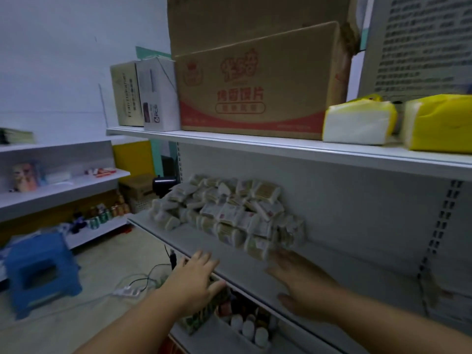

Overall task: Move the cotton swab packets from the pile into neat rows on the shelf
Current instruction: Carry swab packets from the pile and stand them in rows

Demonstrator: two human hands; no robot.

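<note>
A person's left hand point(198, 278) and right hand point(304, 290) reach in over the front edge of a white store shelf point(344, 272), both empty. The left hand's fingers point(204, 256) are straight and lightly spread above the front lip. The right hand is flat and open, its fingers pointing at the heap, but motion blur hides whether the tips touch the nearest packet point(256, 247).

Sorting appears not to have begun. No row is visible anywhere on the shelf, and every one of the cotton swab packets lies in a single pile point(229, 213). The pile sits toward the shelf's left end, banked up against the back panel point(344, 200) and spilling forward to about mid-depth. The bare run of shelf to the right of the heap looks like the likely place for the rows.

The heap's long axis runs along the shelf, from its left end toward the middle. The packets themselves share no direction: some lie flat, some are tipped on edge, and their long sides point many ways. Each will likely need turning to line up.

Above, an upper shelf point(281, 149) carries a cardboard carton point(255, 93).
</note>
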